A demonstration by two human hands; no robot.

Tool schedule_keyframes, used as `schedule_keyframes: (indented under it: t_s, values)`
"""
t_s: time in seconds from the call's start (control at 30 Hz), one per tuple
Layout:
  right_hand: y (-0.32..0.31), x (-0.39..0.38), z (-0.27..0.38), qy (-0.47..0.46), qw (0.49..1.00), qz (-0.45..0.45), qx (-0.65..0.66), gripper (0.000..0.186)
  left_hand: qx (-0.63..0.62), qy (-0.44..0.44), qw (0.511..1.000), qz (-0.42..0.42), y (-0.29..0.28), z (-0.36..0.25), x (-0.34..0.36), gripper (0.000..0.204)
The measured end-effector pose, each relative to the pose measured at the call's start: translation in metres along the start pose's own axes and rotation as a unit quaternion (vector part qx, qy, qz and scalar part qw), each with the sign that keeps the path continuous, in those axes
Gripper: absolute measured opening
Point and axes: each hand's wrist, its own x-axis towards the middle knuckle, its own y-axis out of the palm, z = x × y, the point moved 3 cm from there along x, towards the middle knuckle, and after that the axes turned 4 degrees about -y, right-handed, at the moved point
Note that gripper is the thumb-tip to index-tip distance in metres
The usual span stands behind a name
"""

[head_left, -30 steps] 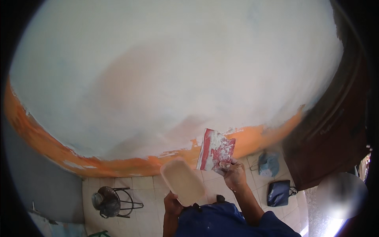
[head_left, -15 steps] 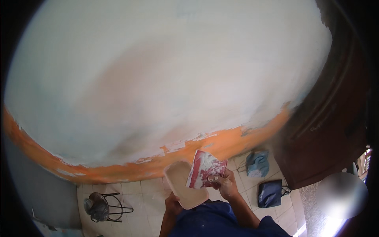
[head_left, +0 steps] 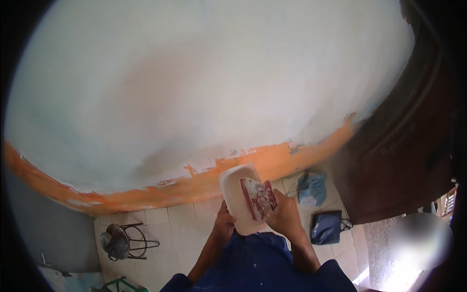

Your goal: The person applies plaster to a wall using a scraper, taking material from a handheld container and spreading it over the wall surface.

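My left hand [head_left: 224, 224] grips the side of a pale rectangular plastic tub [head_left: 227, 192], held out in front of my body. Beige paste seems to coat its inside. In my right hand [head_left: 286, 217] is a flat red putty scraper [head_left: 258, 198], smeared with white filler. Its blade lies over the tub's opening and covers part of the inside; whether it touches the paste I cannot tell. Facing me rises a large wall [head_left: 204, 102] coated whitish, with a ragged orange band [head_left: 275, 158] along its bottom.
On the tiled floor [head_left: 180, 228] at left stands a round stool [head_left: 119, 241] with something dark on it. A green-framed item [head_left: 121, 283] shows below it. To the right lie a dark blue bag [head_left: 327, 227] and a light blue bundle [head_left: 312, 190], beside a dark brown panel [head_left: 404, 165].
The tub has moved up and right and now stands more lengthwise. My right hand has turned the scraper and brought it over the tub. The view has shifted slightly.
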Motion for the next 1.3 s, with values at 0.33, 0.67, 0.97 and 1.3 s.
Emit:
schedule_keyframes:
  t_s: [0.33,0.67,0.97,1.3]
  values:
    - [0.021,0.017,0.006,-0.006,0.992,0.028,-0.119,0.024,0.02,-0.015,0.999,0.028,0.019,-0.01,0.01,0.08]
    - [0.055,0.002,0.001,0.02,0.993,0.056,-0.107,0.02,0.063,-0.062,0.996,-0.027,0.004,0.001,0.01,0.064]
    - [0.056,0.002,-0.009,0.068,0.995,0.02,-0.065,0.014,0.07,-0.06,0.996,0.0,0.006,0.003,0.014,0.072]
    - [-0.003,0.029,-0.063,0.088,0.985,0.027,0.145,0.014,0.016,-0.031,0.999,0.01,0.045,0.028,0.036,0.083]
